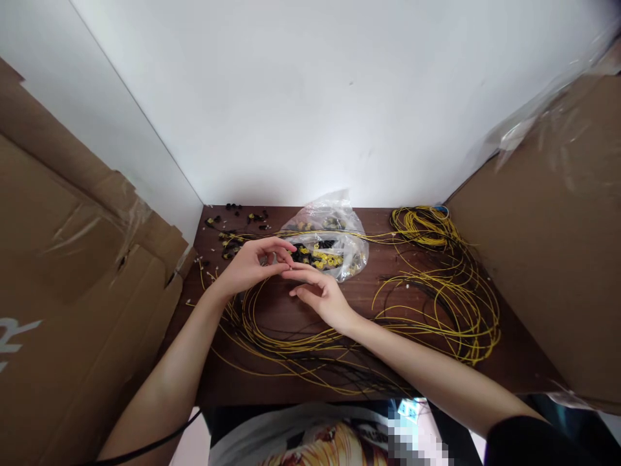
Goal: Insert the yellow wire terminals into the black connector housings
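My left hand (255, 265) is closed in a pinch, thumb against fingertips, above the brown table. Whatever it may hold is too small to make out. My right hand (326, 299) comes in from the right with fingers stretched and thumb apart; its fingertips meet the left hand's. Behind the hands lies a clear plastic bag (356, 249) containing small yellow and black connectors (328, 261). Beneath and around both hands run long loops of thin yellow and black wires (301, 346), spreading across to the right.
Small black and yellow parts (230, 243) lie scattered at the table's left. A coiled bundle of yellow wire (420, 226) sits back right. Cardboard stands on both sides, a left box (72, 278) and a right box (548, 246). A white wall (310, 116) closes off the back.
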A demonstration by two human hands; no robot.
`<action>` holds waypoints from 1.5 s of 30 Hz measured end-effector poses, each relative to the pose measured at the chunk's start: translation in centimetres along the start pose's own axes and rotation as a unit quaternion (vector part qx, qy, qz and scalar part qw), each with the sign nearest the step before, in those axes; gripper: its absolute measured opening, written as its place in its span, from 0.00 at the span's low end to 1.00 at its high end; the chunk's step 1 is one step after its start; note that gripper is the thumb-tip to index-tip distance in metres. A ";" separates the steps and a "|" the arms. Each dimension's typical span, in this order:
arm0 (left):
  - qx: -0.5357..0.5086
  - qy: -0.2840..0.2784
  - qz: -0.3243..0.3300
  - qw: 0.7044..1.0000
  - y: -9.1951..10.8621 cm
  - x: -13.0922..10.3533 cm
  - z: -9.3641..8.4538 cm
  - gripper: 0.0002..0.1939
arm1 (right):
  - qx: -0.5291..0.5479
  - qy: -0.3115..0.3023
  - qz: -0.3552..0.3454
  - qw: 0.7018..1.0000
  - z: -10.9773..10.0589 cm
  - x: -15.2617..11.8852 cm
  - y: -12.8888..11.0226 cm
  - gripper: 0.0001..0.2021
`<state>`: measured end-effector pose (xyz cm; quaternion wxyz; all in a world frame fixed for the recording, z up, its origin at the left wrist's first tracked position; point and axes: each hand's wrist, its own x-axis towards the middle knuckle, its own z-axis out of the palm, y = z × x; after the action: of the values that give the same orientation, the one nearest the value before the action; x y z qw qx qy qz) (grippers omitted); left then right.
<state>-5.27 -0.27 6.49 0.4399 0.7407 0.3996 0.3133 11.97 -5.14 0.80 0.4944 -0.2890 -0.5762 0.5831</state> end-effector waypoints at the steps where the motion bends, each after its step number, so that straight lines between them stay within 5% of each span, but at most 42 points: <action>1: 0.003 -0.002 -0.002 1.000 0.0 0.0 0.0 0.14 | 0.005 -0.001 -0.001 1.000 0.0 0.0 0.1 0.15; 11: 0.194 0.050 -0.008 0.980 -0.3 -0.1 -1.6 0.16 | 0.040 0.005 -0.022 0.999 -0.1 0.0 0.2 0.19; 15: 0.242 0.024 -0.004 0.970 -1.3 0.0 -1.8 0.18 | 0.024 0.021 -0.055 0.998 0.0 -0.1 -0.3 0.17; 24: 0.202 -0.067 0.007 0.977 -0.9 -0.1 -1.2 0.17 | 0.015 0.042 -0.091 0.995 0.1 0.0 -0.5 0.16; 32: 0.182 -0.066 0.000 0.981 -0.8 0.1 -1.1 0.14 | -0.041 0.124 -0.085 0.988 -0.3 0.1 -0.7 0.10; 45: 0.124 -0.060 -0.029 0.990 0.2 -0.3 -1.4 0.17 | -0.008 0.112 -0.050 0.992 -0.2 0.2 -0.4 0.12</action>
<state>-6.53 -0.07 7.27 0.3766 0.7953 0.4293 0.2033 12.17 -4.92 1.17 0.5821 -0.3275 -0.5356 0.5168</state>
